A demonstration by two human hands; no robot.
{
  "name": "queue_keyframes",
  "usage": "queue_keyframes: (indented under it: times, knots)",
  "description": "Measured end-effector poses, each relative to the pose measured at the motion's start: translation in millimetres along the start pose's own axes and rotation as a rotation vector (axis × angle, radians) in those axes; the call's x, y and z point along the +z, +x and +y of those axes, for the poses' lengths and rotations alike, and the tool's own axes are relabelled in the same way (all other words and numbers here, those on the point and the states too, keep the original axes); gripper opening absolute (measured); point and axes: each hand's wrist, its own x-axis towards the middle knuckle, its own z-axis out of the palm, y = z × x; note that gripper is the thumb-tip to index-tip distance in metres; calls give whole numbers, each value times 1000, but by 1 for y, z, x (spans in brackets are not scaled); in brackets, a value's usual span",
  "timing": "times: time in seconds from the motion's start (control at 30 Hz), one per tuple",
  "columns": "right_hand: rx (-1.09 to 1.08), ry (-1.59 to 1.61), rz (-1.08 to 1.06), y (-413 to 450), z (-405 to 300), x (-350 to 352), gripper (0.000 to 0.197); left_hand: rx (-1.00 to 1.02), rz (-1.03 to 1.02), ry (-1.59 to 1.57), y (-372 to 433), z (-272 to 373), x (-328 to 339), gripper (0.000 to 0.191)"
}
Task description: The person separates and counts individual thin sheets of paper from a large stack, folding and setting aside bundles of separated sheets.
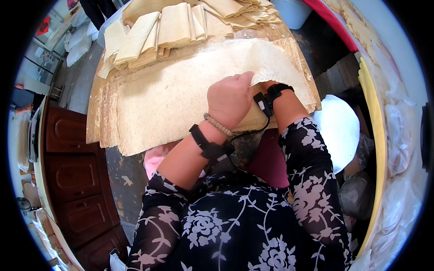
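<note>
A broad, thin cream-coloured sheet (pixel 169 98), which looks like tofu skin, lies across a stack of similar sheets on the wooden table (pixel 93 125). My left hand (pixel 229 96) pinches its near edge between thumb and fingers, raising that edge off the stack. Under the lifted part goes my right hand (pixel 268 84); only a bit near the wrist shows, and its fingers are hidden. The sheet bulges upward over it. Ragged edges of the lower sheets (pixel 108 117) stick out at the left.
Folded sheets (pixel 174 25) are piled along the table's far side. A dark wooden cabinet (pixel 73 162) stands left, a white bucket (pixel 295 13) beyond the far right corner. A black cable (pixel 254 132) runs between my wrist straps. Another person's legs (pixel 96 12) appear at the upper left.
</note>
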Motion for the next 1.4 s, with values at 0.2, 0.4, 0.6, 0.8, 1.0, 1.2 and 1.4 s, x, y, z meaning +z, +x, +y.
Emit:
queue_keyframes:
  times: [0.2, 0.4, 0.6, 0.8, 1.0, 1.2, 1.4]
  knots:
    - [23, -14, -10, 8, 0, 1, 31, 46, -90, 37, -11, 1, 6, 23]
    - [46, -32, -23, 15, 3, 0, 32, 62, -71, 65, -8, 2, 10, 23]
    - [64, -18, -46, 27, 4, 0, 34, -19, -53, 39, -3, 2, 2, 22]
    - [-32, -114, 50, 20, 28, 34, 46, -37, -41, 2, 2, 0, -3, 24]
    - [95, -47, -72, 22, 10, 10, 51, -220, 125, -201, -8, -9, -21, 15]
    - [178, -107, -244, 34, 9, 15, 55, -611, 426, -715, -25, -34, -72, 20]
    - [-47, 291, -163, 28, -31, -32, 38, -1120, 396, -962, -111, -59, -111, 31]
